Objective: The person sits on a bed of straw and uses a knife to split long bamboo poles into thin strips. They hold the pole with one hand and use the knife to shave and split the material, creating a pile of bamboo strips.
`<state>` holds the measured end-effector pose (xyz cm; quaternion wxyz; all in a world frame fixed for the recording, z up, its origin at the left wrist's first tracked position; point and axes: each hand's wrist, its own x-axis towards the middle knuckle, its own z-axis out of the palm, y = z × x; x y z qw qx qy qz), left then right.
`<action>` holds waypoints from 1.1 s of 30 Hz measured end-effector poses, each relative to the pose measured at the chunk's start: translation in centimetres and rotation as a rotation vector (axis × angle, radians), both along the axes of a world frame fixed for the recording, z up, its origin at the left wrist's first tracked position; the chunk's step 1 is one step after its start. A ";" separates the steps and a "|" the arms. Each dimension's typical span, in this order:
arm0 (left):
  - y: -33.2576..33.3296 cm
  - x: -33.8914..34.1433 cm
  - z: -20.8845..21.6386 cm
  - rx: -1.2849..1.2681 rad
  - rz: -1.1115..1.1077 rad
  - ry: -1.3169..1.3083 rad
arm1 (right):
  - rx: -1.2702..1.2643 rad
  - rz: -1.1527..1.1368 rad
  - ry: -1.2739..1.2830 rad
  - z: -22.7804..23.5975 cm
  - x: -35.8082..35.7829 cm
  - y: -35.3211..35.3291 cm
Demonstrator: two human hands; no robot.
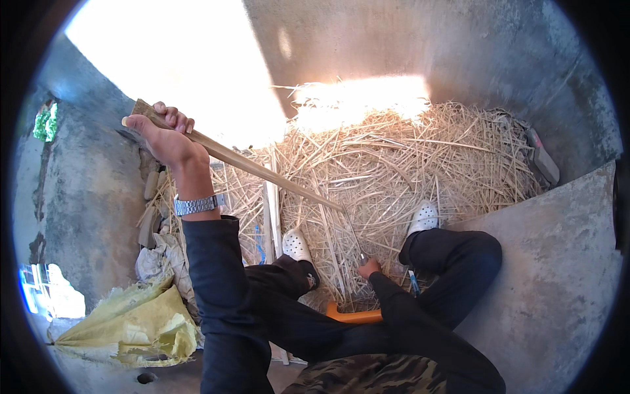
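My left hand (172, 138) is raised at the upper left, fingers and thumb wrapped round the top end of a long, pale bamboo strip (262, 172). The strip slants down to the right, over the straw-coloured shavings. Low between my knees, my right hand (370, 267) is closed on a knife (355, 238) with a thin metal blade. Its blade points up and slightly left, and its tip meets or lies close to the strip's lower end; I cannot tell whether they touch. The handle is mostly hidden in my fingers.
Bamboo shavings (420, 154) cover the floor ahead, around my pale clogs (296, 246). An orange seat edge (357, 316) shows beneath me. A torn yellow sack (141, 322) lies at left. Concrete walls (485, 52) enclose the far and right sides. Upright pale strips (272, 217) stand near my left foot.
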<state>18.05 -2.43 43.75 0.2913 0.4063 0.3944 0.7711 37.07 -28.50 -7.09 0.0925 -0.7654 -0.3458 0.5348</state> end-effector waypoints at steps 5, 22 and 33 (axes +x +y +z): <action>-0.2 0.2 -0.2 0.023 -0.015 0.068 | -0.060 -0.170 0.123 0.7 -2.0 0.8; -4.3 -3.9 -24.8 -0.345 0.054 0.292 | 0.186 0.144 0.112 10.1 -2.7 2.7; -8.0 -4.8 -0.1 0.113 -0.072 -0.001 | -0.209 -0.198 0.460 3.6 -1.2 0.9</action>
